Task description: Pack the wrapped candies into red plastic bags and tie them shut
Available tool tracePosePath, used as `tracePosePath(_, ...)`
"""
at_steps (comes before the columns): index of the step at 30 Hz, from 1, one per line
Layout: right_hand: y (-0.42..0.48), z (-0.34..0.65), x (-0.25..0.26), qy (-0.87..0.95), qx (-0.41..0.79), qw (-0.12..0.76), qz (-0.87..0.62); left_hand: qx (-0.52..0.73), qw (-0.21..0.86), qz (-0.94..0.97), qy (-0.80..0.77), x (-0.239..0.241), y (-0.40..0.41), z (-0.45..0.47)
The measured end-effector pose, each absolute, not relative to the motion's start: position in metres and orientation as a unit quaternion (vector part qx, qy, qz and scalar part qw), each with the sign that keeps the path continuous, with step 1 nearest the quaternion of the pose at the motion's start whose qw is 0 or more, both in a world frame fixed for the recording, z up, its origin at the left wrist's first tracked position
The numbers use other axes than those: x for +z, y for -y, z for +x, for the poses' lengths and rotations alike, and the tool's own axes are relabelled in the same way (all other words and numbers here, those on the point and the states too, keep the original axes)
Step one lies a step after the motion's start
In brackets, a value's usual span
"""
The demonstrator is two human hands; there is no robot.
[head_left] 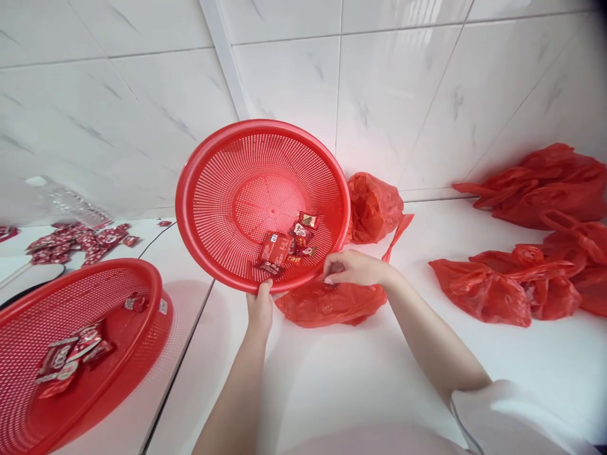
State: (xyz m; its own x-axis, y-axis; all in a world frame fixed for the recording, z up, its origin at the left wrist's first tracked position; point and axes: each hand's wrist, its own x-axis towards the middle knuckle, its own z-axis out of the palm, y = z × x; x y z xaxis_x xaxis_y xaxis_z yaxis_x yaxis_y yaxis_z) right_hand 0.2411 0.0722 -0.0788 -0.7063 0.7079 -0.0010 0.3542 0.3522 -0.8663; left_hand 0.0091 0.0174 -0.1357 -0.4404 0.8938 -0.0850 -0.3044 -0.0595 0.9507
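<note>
My left hand (260, 309) grips the near rim of a round red mesh basket (222, 189) and holds it tilted up toward me. Several small red candy packets (287, 243) have slid to the basket's lower edge. My right hand (353, 268) rests at the basket's lower right rim, fingers curled in a pinch over an open red plastic bag (332, 303) lying on the white table (360, 373). What the fingers pinch is hidden.
A second red mesh basket (118, 284) with a few packets sits at the lower left. A pile of red packets (78, 241) lies at the far left. Filled red plastic bags lie behind the basket (374, 205) and at the right (512, 287). A tiled wall stands behind.
</note>
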Motion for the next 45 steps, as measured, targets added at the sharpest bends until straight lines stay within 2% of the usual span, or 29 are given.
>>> tracePosePath(2, -0.071, 0.237, -0.079, 0.806, 0.438, 0.198, -0.345, 0.664, 0.452, 0.288, -0.521, -0.135, -0.016, 0.009)
tracePosePath(7, -0.07, 0.222, -0.086, 0.8, 0.274, 0.347, -0.405, 0.649, 0.5, 0.279, -0.501, -0.135, -0.011, 0.011)
tracePosePath(9, -0.068, 0.216, -0.094, 0.808, 0.227, 0.334, -0.428, 0.632, 0.523, 0.286, -0.495, -0.139, -0.008, 0.013)
tracePosePath(12, -0.063, 0.205, -0.104, 0.832, 0.217, 0.274, -0.43, 0.615, 0.546, 0.303, -0.482, -0.145, -0.005, 0.016)
tracePosePath(15, -0.059, 0.196, -0.11, 0.85, 0.196, 0.257, -0.417, 0.61, 0.566, 0.296, -0.47, -0.149, -0.006, 0.017)
tracePosePath(21, -0.066, 0.194, -0.114, 0.847, 0.26, 0.263, -0.382, 0.6, 0.569, 0.287, -0.483, -0.148, -0.008, 0.016)
tracePosePath(27, -0.082, 0.2, -0.117, 0.759, 0.268, 0.409, -0.43, 0.602, 0.566, 0.277, -0.492, -0.141, -0.006, 0.019)
tracePosePath(33, -0.089, 0.216, -0.109, 0.617, 0.391, 0.519, -0.444, 0.622, 0.548, 0.271, -0.489, -0.138, -0.007, 0.018)
tracePosePath(45, -0.083, 0.249, -0.081, 0.657, 0.367, 0.497, -0.431, 0.663, 0.488, 0.29, -0.487, -0.132, -0.01, 0.01)
